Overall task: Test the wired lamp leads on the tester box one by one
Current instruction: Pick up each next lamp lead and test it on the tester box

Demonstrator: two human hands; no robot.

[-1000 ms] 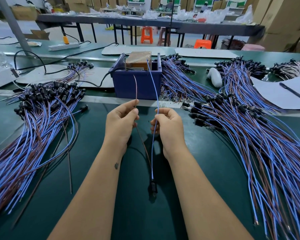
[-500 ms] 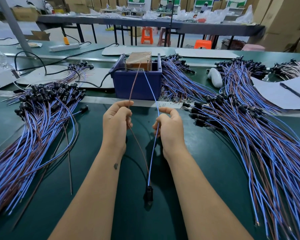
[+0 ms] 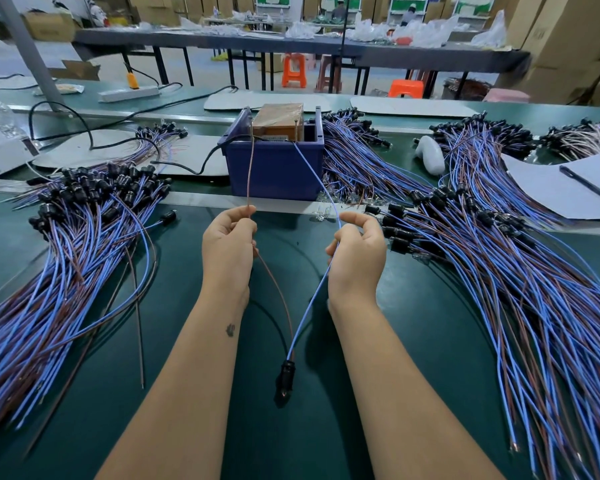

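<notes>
Matt green bench mat (image 3: 430, 341); glossy plastic-coated leads (image 3: 534, 306); blue plastic bin (image 3: 274, 171).

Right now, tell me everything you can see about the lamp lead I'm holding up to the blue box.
The lamp lead is one black lamp holder with two thin insulated wires, brown and blue. The holder hangs low between the forearms, just above the green mat. The left hand pinches the brown wire, which rises almost straight to the blue tester box. The right hand pinches the blue wire, which slants up to the box's top. Whether the tips touch contacts is unclear.
</notes>
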